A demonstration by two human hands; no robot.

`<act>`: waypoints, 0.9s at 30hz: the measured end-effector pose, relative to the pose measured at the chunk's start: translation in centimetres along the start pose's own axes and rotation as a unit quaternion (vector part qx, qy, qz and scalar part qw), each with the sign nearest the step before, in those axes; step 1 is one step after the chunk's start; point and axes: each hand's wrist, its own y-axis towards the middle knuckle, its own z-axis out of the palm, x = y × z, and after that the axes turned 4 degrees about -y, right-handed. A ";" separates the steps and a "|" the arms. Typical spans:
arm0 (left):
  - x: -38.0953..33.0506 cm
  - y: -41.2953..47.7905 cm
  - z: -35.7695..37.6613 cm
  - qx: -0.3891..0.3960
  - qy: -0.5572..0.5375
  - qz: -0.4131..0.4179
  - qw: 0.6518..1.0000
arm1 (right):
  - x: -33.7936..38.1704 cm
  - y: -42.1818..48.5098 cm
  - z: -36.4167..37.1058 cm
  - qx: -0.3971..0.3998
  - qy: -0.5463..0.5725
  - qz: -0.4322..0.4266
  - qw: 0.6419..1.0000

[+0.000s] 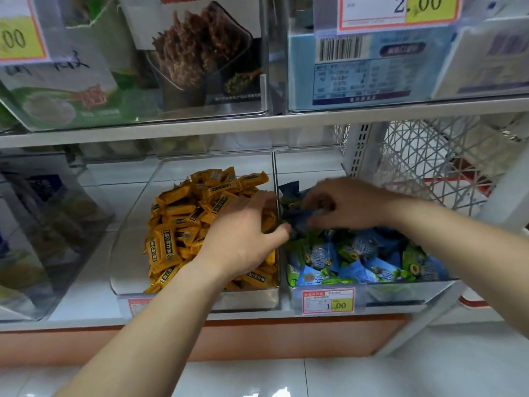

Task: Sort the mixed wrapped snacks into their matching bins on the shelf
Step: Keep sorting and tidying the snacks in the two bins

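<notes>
Blue snacks (296, 220) sit pinched in right hand (352, 206), mid-pick; left hand (243, 239) lies slack alongside on yellow snacks (177, 224); lift clear next

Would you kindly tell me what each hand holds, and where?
The right hand pinches a blue wrapped snack by one crumpled end; for the left hand, it cannot be told.

You are standing in a shop: clear bins (128, 247) of loose wrapped snacks (183, 224) sit on a white metal shelf (171, 130), with a printed price tag (328, 302) on the right bin's near edge. On the shelf above, boxed goods (357, 75) carry a barcode (340, 48) and what look, through the blur, like larger price cards (400, 10).
</notes>
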 end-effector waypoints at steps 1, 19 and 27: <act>-0.1 0.0 0.0 0.000 0.000 0.000 1.000 | 0.9 0.0 0.6 0.087 -0.032 0.011 0.996; 0.0 0.1 -0.1 0.017 -0.040 0.007 0.999 | -1.3 4.8 6.9 0.104 0.143 0.106 0.978; 0.6 0.1 -0.3 0.032 -0.060 0.012 0.998 | -2.7 3.9 3.7 -0.050 0.309 0.073 0.947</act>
